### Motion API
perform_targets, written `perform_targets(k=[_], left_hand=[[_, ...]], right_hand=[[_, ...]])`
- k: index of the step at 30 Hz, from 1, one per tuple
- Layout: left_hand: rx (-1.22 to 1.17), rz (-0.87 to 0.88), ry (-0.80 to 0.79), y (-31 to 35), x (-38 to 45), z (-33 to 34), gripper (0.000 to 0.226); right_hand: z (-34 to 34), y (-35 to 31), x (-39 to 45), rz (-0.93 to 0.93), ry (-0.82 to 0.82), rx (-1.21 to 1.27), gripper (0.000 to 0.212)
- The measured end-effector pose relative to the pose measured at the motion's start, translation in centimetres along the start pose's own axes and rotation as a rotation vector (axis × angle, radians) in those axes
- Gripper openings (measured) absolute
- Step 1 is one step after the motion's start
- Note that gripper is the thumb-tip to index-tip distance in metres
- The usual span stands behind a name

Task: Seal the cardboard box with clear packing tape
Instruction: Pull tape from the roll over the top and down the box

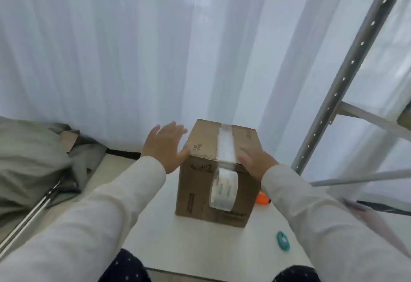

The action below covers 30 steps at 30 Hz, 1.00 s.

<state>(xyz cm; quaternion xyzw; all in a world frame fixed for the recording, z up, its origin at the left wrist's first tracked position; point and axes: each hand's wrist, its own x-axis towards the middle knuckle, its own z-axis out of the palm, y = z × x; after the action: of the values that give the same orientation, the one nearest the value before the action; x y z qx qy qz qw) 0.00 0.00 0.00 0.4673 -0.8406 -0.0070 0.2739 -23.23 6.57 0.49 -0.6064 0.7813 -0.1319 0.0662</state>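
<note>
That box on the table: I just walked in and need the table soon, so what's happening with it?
A person is taping the cardboard box shut. A strip of clear tape already runs along the top seam, and the tape roll hangs from it down the near side, uncut. The right hand rests flat on the top's near right corner; the left hand is open at the left edge. An orange object and a teal object lie nearby.

A white surface (200,248) carries everything here. A closed cardboard box (195,195) stands upright near its middle, with a strip of clear tape along the top seam and the tape roll (224,189) hanging against the box's near face, not touching the surface. An orange object (262,199) lies just beside the box's right side, partly hidden behind it. A small teal object (283,240) lies apart from the box, nearer the front right.
</note>
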Motion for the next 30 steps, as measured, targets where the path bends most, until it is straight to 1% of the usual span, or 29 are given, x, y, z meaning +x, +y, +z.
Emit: perform_targets(k=[2,4,6,8,10,12,13,15,17,19,22,24,27,30], left_hand=[[-0.085,0.028,-0.074,0.1,-0.6,0.9,0.044],[-0.178,0.054,-0.129,0.2,-0.8,2.5,0.042],[-0.255,0.073,-0.159,0.6,0.1,3.8,0.042],[-0.324,0.107,-0.182,1.1,1.1,4.7,0.041],[-0.357,0.150,-0.223,1.8,1.8,5.9,0.038],[-0.345,0.180,-0.248,2.0,2.9,6.8,0.034],[-0.346,0.179,-0.244,1.9,3.5,7.1,0.034],[-0.327,0.157,-0.255,1.4,4.6,7.4,0.037],[-0.312,0.193,-0.239,1.2,5.1,7.8,0.038],[-0.332,0.243,-0.198,1.3,5.1,8.1,0.033],[-0.321,0.288,-0.137,1.5,5.0,8.5,0.030],[-0.318,0.297,-0.099,1.5,4.8,8.7,0.027],[-0.302,0.273,-0.097,1.7,4.8,8.9,0.029],[-0.287,0.267,-0.083,1.7,4.9,9.0,0.033]], right_hand=[[0.5,0.0,-0.3,-0.028,-0.042,0.077,0.027],[0.9,-0.2,-0.4,-0.046,-0.045,0.108,0.034],[0.8,-0.5,0.5,-0.064,-0.024,0.136,0.040],[1.1,-0.9,1.7,-0.114,-0.024,0.144,0.041],[1.8,-1.2,3.0,-0.147,-0.103,0.124,0.038],[2.4,-1.5,4.8,-0.131,-0.162,0.109,0.040],[2.6,-1.5,5.8,-0.121,-0.181,0.093,0.043],[3.1,-1.4,7.8,-0.134,-0.185,0.040,0.038],[3.8,-1.3,9.8,-0.137,-0.179,-0.043,0.036],[4.4,-1.3,12.1,-0.118,-0.178,-0.102,0.038],[5.1,-1.6,15.4,-0.046,-0.210,-0.184,0.053],[5.6,-1.7,17.3,0.008,-0.171,-0.205,0.060],[6.5,-1.6,18.6,0.053,-0.123,-0.253,0.065],[6.6,-1.5,18.1,0.032,-0.144,-0.241,0.067]])
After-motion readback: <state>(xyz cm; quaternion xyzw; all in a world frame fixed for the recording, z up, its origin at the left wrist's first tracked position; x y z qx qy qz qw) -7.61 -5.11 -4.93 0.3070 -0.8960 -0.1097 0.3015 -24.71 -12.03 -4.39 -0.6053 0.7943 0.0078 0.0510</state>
